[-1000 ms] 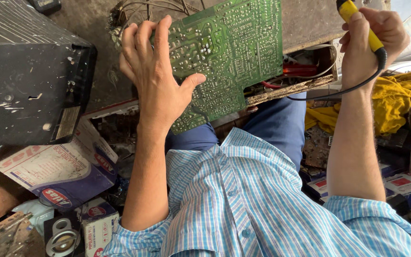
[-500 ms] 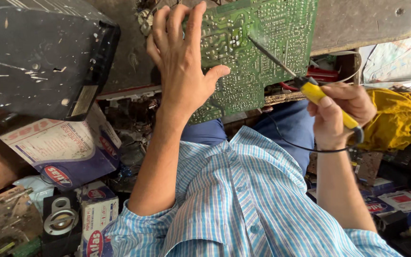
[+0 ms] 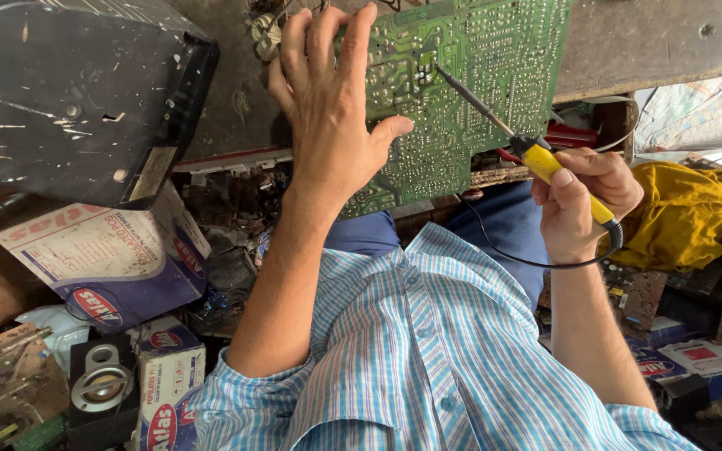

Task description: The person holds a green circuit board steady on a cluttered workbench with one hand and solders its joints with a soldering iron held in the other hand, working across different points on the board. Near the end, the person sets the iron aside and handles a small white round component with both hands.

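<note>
Lying near the person's blue striped shirt (image 3: 428, 351) are printed cardboard boxes (image 3: 110, 259), with a big black plastic case (image 3: 77, 92) further off beside the left hand (image 3: 327, 125). That hand presses spread fingers flat on the green circuit board (image 3: 478, 75), which rests on the worn grey workbench (image 3: 653, 42). The right hand (image 3: 582, 200) pinches a yellow-handled soldering iron (image 3: 561, 179), its tip touching the board's middle.

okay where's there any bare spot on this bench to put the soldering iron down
Bare room: the grey bench top right of the green circuit board, above the right hand holding the soldering iron. A narrower strip lies between the black casing and the left hand. Below the bench edge, boxes and clutter crowd everything.
</note>
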Action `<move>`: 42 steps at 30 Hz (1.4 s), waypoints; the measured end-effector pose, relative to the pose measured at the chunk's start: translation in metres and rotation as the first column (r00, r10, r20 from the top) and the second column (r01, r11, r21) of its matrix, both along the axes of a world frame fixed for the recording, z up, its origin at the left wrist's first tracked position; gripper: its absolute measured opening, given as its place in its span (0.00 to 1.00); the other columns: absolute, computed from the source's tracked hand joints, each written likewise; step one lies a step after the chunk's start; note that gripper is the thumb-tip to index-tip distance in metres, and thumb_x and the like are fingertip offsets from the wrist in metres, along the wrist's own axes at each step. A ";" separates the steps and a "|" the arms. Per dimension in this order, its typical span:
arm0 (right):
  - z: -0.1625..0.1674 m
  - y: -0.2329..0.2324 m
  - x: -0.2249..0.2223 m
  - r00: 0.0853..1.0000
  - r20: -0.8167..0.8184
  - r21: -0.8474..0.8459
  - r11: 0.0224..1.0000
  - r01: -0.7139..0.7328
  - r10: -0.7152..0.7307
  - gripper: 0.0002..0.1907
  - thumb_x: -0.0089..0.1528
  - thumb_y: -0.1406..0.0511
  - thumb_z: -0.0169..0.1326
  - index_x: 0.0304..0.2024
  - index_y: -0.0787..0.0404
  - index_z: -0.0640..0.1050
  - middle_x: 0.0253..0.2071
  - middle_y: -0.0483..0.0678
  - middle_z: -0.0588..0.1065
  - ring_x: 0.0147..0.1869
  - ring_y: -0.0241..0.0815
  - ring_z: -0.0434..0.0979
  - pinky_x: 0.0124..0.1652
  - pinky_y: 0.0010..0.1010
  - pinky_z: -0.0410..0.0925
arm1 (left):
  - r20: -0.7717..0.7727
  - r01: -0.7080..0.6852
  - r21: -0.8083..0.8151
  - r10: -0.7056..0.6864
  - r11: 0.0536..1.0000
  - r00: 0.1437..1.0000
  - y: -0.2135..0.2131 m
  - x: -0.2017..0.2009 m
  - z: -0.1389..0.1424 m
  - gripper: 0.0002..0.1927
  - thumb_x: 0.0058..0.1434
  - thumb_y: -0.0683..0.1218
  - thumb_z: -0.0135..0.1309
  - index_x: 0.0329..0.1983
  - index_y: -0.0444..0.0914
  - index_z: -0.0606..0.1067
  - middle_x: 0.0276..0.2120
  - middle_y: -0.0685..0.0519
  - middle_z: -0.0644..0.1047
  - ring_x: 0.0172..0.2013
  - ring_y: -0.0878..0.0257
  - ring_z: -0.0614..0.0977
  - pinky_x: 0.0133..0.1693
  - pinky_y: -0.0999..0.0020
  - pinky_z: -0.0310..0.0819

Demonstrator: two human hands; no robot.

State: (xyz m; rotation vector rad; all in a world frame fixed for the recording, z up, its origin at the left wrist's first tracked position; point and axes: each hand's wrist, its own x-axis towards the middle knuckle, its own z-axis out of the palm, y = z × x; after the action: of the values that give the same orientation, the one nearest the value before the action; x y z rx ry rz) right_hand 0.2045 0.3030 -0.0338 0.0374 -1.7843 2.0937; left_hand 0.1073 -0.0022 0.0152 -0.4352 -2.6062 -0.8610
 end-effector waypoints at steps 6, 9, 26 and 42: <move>-0.007 -0.009 -0.012 0.988 0.123 -0.394 0.918 -0.040 0.096 0.07 0.66 0.69 0.58 0.40 0.68 0.74 0.36 0.59 0.79 0.29 0.42 0.79 0.24 0.25 0.69 | 0.013 0.001 -0.015 -0.001 1.000 1.000 0.000 -0.002 -0.001 0.59 0.49 0.57 0.81 0.77 0.42 0.56 0.70 0.47 0.59 0.74 0.43 0.53 0.69 0.33 0.45; -0.010 -0.014 -0.011 0.983 0.153 -0.440 0.898 -0.029 0.106 0.05 0.65 0.70 0.56 0.38 0.67 0.74 0.36 0.61 0.79 0.28 0.42 0.78 0.25 0.25 0.69 | 0.010 -0.001 -0.018 0.001 1.000 1.000 0.001 -0.002 0.000 0.60 0.49 0.57 0.81 0.77 0.43 0.56 0.70 0.47 0.59 0.74 0.43 0.53 0.69 0.33 0.45; 0.082 0.040 0.010 0.916 -0.162 0.505 0.767 0.397 -0.367 0.09 0.76 0.69 0.60 0.46 0.67 0.73 0.38 0.53 0.75 0.33 0.40 0.77 0.29 0.27 0.69 | 0.045 -0.006 0.013 0.006 1.000 0.999 0.002 0.002 0.015 0.58 0.48 0.55 0.82 0.76 0.45 0.57 0.70 0.48 0.59 0.75 0.43 0.54 0.71 0.35 0.46; 0.015 0.005 0.000 0.999 -0.017 -0.020 0.999 0.037 -0.037 0.14 0.69 0.65 0.66 0.42 0.69 0.75 0.38 0.55 0.77 0.29 0.41 0.77 0.27 0.27 0.69 | -0.007 0.004 0.012 -0.004 1.000 1.000 -0.001 -0.001 -0.004 0.58 0.50 0.57 0.81 0.76 0.43 0.57 0.70 0.47 0.59 0.74 0.42 0.53 0.70 0.32 0.46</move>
State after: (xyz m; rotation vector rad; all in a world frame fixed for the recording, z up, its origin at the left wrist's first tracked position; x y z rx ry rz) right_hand 0.2040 0.3076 -0.0189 0.0172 -1.7402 2.0786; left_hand 0.1061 -0.0031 0.0115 -0.4393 -2.5933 -0.8738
